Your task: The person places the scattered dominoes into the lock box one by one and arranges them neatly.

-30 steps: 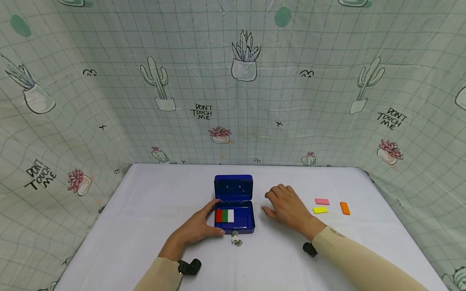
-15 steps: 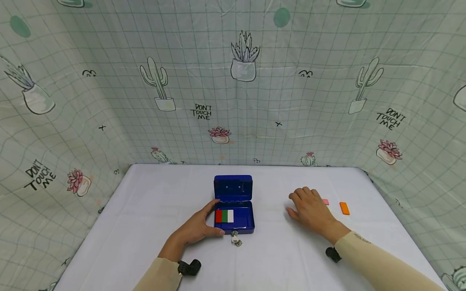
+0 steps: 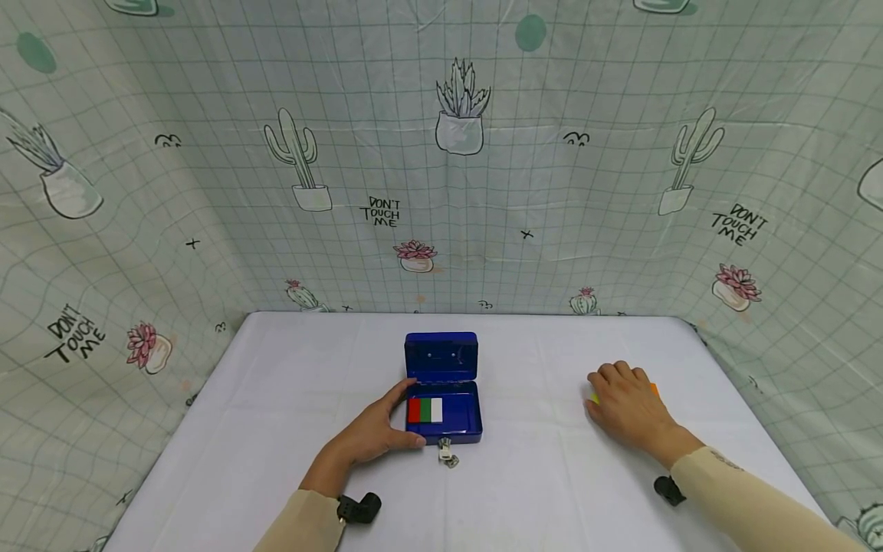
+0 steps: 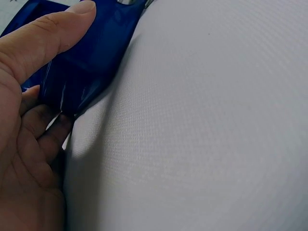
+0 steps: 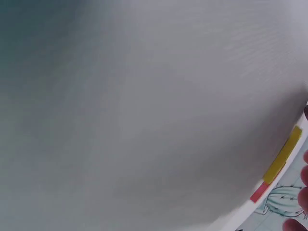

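A small blue metal cash box stands with its lid raised. My left hand holds its left side, thumb at the front corner and fingers toward the back; the left wrist view shows the thumb over the blue wall. Inside lie a red, a green and a white block, side by side. To the right, my right hand is over the loose blocks, fingers loosely bent. A yellow block and a pink block show beside its fingertips in the right wrist view.
A lock with keys hangs at the box's front. Part of an orange block peeks out behind my right hand. A white cloth covers the table, and a patterned curtain surrounds its back and sides.
My right hand has moved right, from beside the box to over the loose blocks, hiding the pink one in the head view. My left hand has stayed at the box.
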A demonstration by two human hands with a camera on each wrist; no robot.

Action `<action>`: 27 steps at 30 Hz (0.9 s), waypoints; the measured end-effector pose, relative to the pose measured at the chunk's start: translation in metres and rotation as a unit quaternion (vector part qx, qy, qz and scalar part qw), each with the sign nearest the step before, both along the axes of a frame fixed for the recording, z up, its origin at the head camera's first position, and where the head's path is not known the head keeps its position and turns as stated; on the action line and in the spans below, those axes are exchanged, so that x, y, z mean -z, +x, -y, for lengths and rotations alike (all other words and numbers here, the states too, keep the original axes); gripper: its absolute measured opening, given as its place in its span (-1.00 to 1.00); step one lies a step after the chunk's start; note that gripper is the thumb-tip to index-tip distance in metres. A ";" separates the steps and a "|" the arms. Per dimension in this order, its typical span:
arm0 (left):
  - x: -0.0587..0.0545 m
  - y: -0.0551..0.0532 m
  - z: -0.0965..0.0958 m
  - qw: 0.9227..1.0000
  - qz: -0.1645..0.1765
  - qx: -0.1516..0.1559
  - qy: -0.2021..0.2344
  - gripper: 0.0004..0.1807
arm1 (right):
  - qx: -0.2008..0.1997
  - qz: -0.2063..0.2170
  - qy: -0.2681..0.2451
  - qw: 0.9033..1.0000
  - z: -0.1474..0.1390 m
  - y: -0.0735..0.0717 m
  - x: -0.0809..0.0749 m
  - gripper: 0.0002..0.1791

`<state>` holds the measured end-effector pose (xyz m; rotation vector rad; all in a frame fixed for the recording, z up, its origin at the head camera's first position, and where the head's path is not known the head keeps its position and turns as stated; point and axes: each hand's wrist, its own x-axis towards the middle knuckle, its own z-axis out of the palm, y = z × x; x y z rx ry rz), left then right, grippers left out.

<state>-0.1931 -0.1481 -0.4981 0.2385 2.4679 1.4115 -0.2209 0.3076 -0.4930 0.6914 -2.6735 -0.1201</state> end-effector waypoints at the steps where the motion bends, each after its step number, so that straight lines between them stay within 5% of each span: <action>1: 0.000 0.000 0.000 1.000 0.000 0.000 -0.001 0.21 | 0.002 0.002 0.001 1.000 -0.002 0.000 0.000 -0.69; 27: 0.000 0.001 -0.001 1.000 -0.003 -0.003 -0.005 0.20 | -0.023 0.014 0.003 1.000 -0.021 0.015 0.003 -0.79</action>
